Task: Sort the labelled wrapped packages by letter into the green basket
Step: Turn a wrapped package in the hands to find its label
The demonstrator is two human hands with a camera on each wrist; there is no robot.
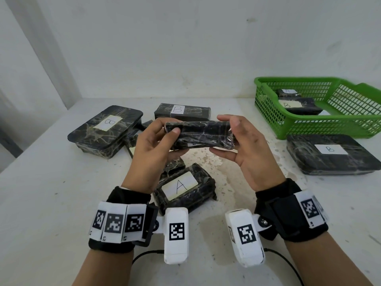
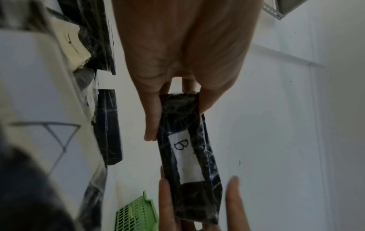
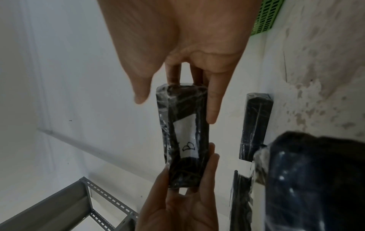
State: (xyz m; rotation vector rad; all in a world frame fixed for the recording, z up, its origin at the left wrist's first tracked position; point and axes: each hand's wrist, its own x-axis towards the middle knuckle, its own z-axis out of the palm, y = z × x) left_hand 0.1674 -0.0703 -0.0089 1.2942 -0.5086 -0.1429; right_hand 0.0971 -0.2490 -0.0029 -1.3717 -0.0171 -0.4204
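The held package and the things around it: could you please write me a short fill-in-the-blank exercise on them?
1. The held package is gripped by ____ hands, the left hand and right hand.
2. Its label shows the letter ____.
3. The package nearest the wrists shows the letter ____.
4. The basket is coloured ____.

Answers: both; B; A; green

The held package (image 1: pixel 201 134) is black under glossy, crinkled clear film, with a matt paper label; the green basket (image 1: pixel 309 126) is perforated plastic; the tabletop (image 1: pixel 51 203) looks matt, speckled.
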